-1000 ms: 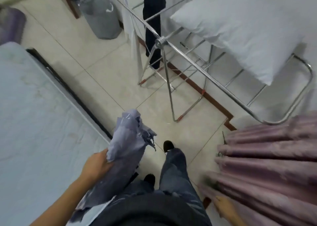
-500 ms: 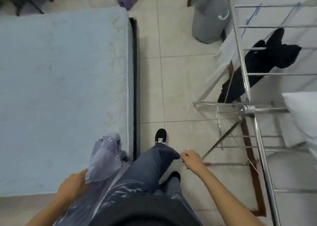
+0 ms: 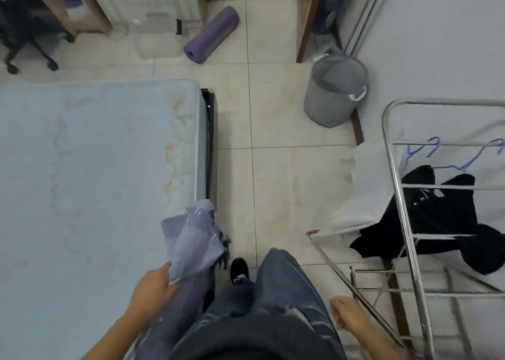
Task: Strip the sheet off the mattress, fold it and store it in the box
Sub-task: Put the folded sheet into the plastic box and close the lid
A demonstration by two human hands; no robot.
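Sheet (image 3: 191, 239) is sitting bunched in our left hand (image 3: 153, 291), which is gripping it mid-bundle; the mattress (image 3: 95, 168) is lying to that hand's left. Our right hand (image 3: 347, 317) is hanging loosely curled, empty. We are judging the cloth soft, light, floppy: take corners for folding.

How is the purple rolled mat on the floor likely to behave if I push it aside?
The purple rolled mat is a cylinder lying on smooth tiles, so it would probably roll. It looks like foam, so likely light and squashy.
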